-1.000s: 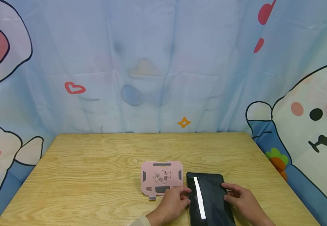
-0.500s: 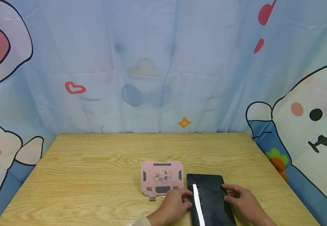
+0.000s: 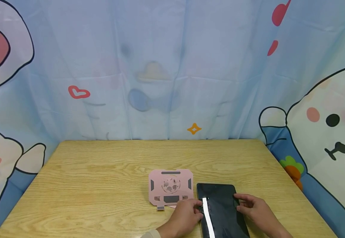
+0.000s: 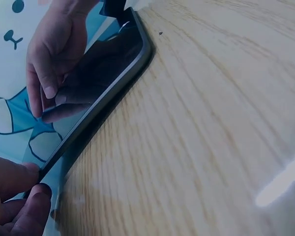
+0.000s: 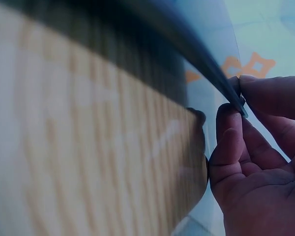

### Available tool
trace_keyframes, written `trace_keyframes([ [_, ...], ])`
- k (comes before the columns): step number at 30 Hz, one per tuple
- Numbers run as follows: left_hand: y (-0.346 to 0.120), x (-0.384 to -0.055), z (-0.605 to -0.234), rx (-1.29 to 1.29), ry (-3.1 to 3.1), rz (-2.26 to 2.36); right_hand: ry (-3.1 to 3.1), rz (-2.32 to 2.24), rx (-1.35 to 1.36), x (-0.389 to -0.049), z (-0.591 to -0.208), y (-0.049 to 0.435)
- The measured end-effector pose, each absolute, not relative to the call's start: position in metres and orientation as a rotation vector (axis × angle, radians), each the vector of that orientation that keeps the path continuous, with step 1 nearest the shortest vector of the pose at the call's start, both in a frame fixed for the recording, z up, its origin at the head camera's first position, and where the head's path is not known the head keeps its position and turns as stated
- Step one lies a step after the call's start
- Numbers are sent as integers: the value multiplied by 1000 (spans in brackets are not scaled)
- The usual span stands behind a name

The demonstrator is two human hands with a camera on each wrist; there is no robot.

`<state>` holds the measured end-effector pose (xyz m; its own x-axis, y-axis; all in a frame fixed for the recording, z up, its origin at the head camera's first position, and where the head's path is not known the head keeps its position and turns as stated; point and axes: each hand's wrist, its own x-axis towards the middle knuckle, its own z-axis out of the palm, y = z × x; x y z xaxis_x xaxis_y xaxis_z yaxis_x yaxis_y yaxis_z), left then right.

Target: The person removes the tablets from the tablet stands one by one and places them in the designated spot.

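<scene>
A black tablet [image 3: 221, 210] with a glossy screen lies between both hands in the head view, its near end cut off by the frame. My left hand [image 3: 182, 216] pinches its left long edge, thumb and fingers also seen at that edge in the left wrist view. My right hand [image 3: 257, 211] grips the opposite edge; in the right wrist view its fingertips [image 5: 231, 115] sit on either side of the thin rim. The wrist views show the tablet raised off the wood, with shadow under it. Left of it stands a pink tablet stand [image 3: 156, 180] with grey pads, partly behind my left hand.
The wooden table [image 3: 101, 185] reaches back to a blue cartoon-printed curtain [image 3: 220, 82]. The pink stand is close beside the tablet's far left corner. A beige sleeve [image 3: 151, 233] shows at the left wrist.
The tablet's far edge has dropped slightly toward me, and the white reflection on its screen has slid down and left. Both hands keep their grip with little movement.
</scene>
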<state>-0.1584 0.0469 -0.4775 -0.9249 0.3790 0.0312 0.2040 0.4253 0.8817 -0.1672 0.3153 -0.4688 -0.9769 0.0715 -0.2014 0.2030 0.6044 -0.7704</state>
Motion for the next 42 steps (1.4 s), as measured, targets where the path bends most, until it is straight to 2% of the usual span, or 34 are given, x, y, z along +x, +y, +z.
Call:
trace_keyframes([
  [42,52,-154,-477,554,2620,1423,2774,-1138,165,-167,-466,314],
])
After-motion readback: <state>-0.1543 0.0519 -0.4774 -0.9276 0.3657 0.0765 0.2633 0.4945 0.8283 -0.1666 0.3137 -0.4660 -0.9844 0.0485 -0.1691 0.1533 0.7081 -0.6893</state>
